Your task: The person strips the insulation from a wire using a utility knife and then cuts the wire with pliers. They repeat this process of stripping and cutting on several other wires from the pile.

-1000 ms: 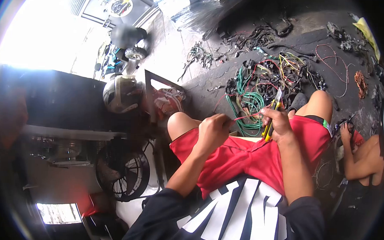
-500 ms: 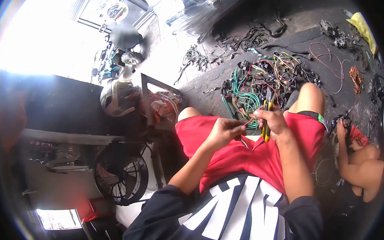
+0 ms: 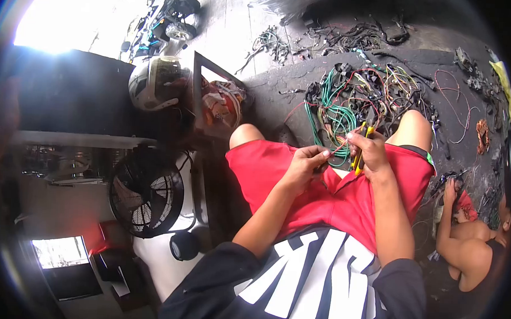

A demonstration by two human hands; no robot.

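Above my lap, my left hand (image 3: 310, 162) pinches a thin red wire (image 3: 337, 149) between thumb and fingertips. My right hand (image 3: 370, 150) is wrapped round yellow-and-black pliers (image 3: 359, 162), with the handles pointing down toward the red shorts. The wire runs across to the right fingertips, where the exact hold is too small to tell. Just beyond the hands lies a tangled heap of wires (image 3: 338, 114), with green loops at its left and black, red and yellow strands at its right.
Another person (image 3: 466, 245) sits at the right, a hand on dark wires. More wire bundles (image 3: 355, 38) lie farther back, orange wire (image 3: 482, 137) at the right. At the left are a helmet (image 3: 154, 84), a framed stand (image 3: 197, 90) and a black fan (image 3: 146, 196).
The head view has shifted, so the fan and helmet appear higher. Both hands remain close together; the pliers have turned slightly in my right hand.
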